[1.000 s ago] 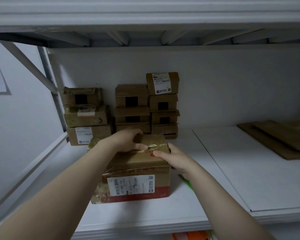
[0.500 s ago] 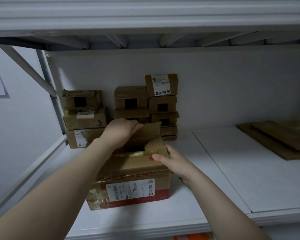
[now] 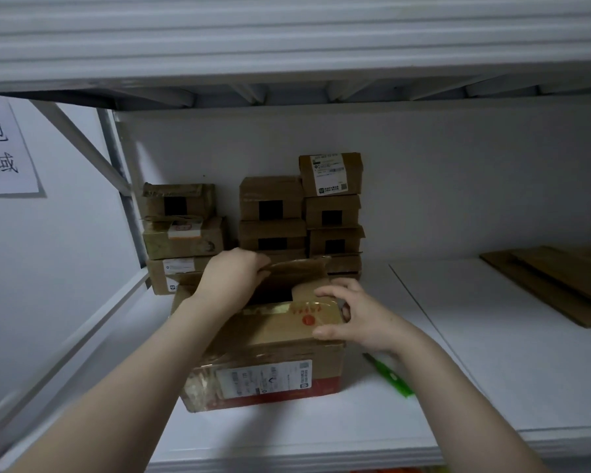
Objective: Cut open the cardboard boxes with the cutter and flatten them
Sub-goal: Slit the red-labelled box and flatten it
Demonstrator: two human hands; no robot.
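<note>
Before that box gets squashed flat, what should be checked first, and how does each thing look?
1. Top seam open: ok; left hand holds the far flap up, dark gap shows in the box.
2. Near flap raised: not ok; it lies down, gripped by the right hand.
3. Cutter clear of hands: ok; it lies on the shelf right of the box.
4. Box empty: cannot tell; inside is dark.
5. Bottom seam cut: cannot tell; underside hidden.

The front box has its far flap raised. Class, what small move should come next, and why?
Probably the right hand should lift the near flap toward the person. The left hand holds the far flap up, while the near flap lies flat over the front box with the right hand's fingers around its end.
</note>
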